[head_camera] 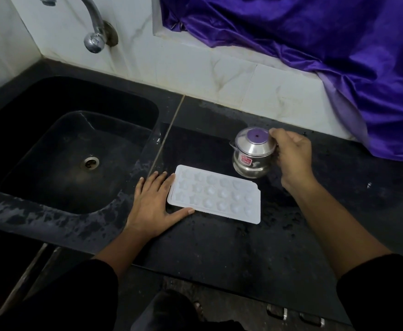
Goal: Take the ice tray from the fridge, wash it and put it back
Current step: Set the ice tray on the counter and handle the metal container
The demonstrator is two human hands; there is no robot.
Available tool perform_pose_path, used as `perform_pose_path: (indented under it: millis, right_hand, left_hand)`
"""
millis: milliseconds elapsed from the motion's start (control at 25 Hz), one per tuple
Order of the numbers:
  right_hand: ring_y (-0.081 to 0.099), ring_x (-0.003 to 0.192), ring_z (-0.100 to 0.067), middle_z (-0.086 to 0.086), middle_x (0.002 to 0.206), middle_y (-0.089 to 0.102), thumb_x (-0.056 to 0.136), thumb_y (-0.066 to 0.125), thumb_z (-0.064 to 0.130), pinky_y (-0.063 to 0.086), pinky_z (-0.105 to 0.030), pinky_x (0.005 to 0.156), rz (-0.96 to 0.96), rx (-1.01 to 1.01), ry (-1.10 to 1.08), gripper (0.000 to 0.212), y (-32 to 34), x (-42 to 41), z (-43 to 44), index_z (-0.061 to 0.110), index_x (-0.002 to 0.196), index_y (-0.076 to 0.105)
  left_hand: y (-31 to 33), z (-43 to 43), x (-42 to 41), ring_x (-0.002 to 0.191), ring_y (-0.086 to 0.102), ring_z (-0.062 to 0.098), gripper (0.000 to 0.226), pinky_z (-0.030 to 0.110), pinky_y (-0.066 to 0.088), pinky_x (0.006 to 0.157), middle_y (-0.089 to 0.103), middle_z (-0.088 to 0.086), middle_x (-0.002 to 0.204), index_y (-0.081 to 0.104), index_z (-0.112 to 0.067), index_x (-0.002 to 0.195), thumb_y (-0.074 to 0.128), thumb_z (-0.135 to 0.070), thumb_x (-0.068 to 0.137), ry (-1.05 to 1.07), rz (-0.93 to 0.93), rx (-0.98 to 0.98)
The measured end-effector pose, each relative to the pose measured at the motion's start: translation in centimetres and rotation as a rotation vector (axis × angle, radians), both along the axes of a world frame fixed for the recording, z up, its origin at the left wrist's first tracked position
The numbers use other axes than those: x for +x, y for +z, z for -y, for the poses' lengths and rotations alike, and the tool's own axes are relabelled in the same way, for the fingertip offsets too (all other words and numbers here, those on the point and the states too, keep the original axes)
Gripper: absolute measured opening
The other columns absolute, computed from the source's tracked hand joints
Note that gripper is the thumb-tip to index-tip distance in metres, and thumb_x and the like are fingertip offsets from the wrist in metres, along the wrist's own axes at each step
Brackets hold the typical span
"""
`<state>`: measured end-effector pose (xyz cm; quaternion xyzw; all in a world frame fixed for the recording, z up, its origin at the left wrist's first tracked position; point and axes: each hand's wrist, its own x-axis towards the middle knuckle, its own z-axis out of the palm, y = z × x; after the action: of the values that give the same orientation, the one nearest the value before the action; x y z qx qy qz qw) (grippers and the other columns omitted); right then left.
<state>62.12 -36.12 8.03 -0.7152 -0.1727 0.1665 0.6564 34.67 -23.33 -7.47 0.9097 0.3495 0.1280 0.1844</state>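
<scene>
In the head view, a white rectangular plastic ice tray [214, 194] with small moulded cups lies flat on the wet black stone countertop [243, 247], just right of the black sink [76, 144]. The left hand [152, 204] lies flat, fingers straight, its forefinger and thumb against the tray's left corner. The right hand [291, 156] has its fingers curled round a small shiny steel jug with a red label [251, 154], just beyond the tray. A chrome tap [95, 27] and purple cloth [315, 44] are behind.
</scene>
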Motion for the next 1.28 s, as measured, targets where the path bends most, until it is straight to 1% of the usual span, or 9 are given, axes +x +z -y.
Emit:
perform_pose_path:
  millis: [280,480,640,800,920,1000,1080,1200,1280]
  right_hand:
    - [0.036,0.048,-0.014,0.005,0.047,0.038,0.086,0.068,0.031,0.033,-0.029,0.053,0.586,-0.476,0.136,0.047,-1.3,-1.4,-2.3,0.008,0.053,0.044]
    - [0.040,0.049,-0.021,-0.001,0.051,0.040,0.090,0.063,0.035,0.030,-0.029,0.050,0.799,-0.671,0.168,0.045,-1.4,-2.8,-3.5,0.012,0.056,0.045]
    - [0.038,0.051,-0.019,-0.005,0.054,0.039,0.088,0.066,0.032,0.030,-0.030,0.053,0.705,-0.603,0.130,0.046,-1.9,-1.8,-3.0,0.001,0.059,0.046]
    - [0.041,0.056,-0.021,-0.010,0.057,0.043,0.087,0.071,0.024,0.040,-0.034,0.061,0.310,-0.318,0.102,0.045,-2.1,-0.1,-1.9,0.001,0.057,0.047]
    - [0.048,0.058,-0.018,-0.003,0.055,0.051,0.094,0.070,0.017,0.043,-0.027,0.059,0.070,-0.104,0.069,0.040,-1.2,-0.3,-1.7,0.013,0.056,0.056]
    - [0.045,0.048,-0.006,0.009,0.049,0.050,0.097,0.068,0.015,0.038,-0.018,0.050,-0.021,-0.013,0.074,0.044,-0.6,-0.6,-2.0,0.021,0.055,0.055]
    - [0.044,0.045,-0.002,0.010,0.048,0.050,0.097,0.067,0.014,0.035,-0.016,0.047,-0.032,0.016,0.092,0.040,-0.1,-1.0,-2.7,0.019,0.058,0.058]
    - [0.041,0.056,-0.017,-0.009,0.059,0.046,0.092,0.071,0.017,0.035,-0.026,0.056,0.121,-0.056,0.150,0.038,-0.1,-1.4,-3.9,0.000,0.061,0.056]
    - [0.036,0.055,-0.018,-0.007,0.056,0.040,0.087,0.071,0.022,0.035,-0.031,0.056,0.298,-0.194,0.198,0.043,-0.5,-1.8,-4.6,0.008,0.054,0.049]
  left_hand:
    - [0.1,0.1,0.0,0.160,0.023,0.021,0.112,0.051,0.004,0.132,0.040,0.000,0.167,0.036,-0.026,0.163,0.043,-0.098,0.078,0.004,0.006,-0.008]
    - [0.1,0.0,0.0,0.160,0.023,0.022,0.112,0.052,0.004,0.132,0.039,0.001,0.167,0.035,-0.026,0.163,0.042,-0.099,0.078,0.002,-0.005,-0.004]
    - [0.0,0.0,0.0,0.160,0.025,0.023,0.112,0.053,0.006,0.132,0.041,0.002,0.166,0.037,-0.025,0.162,0.043,-0.099,0.078,0.003,0.011,-0.003]
    - [0.0,0.0,0.0,0.160,0.025,0.023,0.112,0.053,0.006,0.132,0.041,0.002,0.167,0.038,-0.024,0.162,0.044,-0.098,0.078,0.003,0.014,-0.006]
    - [0.1,0.0,0.0,0.160,0.023,0.022,0.113,0.053,0.005,0.132,0.040,0.002,0.167,0.036,-0.025,0.163,0.041,-0.099,0.078,-0.001,0.002,-0.007]
    - [0.1,0.0,0.0,0.160,0.023,0.022,0.113,0.052,0.004,0.132,0.039,0.001,0.168,0.035,-0.025,0.163,0.040,-0.099,0.078,-0.001,-0.006,-0.006]
    - [0.1,0.0,0.0,0.160,0.023,0.022,0.113,0.052,0.004,0.132,0.039,0.001,0.168,0.035,-0.025,0.163,0.040,-0.099,0.078,0.000,-0.013,-0.005]
    - [0.1,0.0,0.0,0.160,0.025,0.023,0.112,0.053,0.006,0.132,0.041,0.002,0.167,0.037,-0.025,0.163,0.041,-0.099,0.078,-0.001,0.008,-0.005]
    - [0.1,0.0,0.0,0.159,0.026,0.023,0.111,0.054,0.007,0.132,0.041,0.002,0.166,0.037,-0.026,0.162,0.043,-0.099,0.079,-0.002,0.017,-0.004]
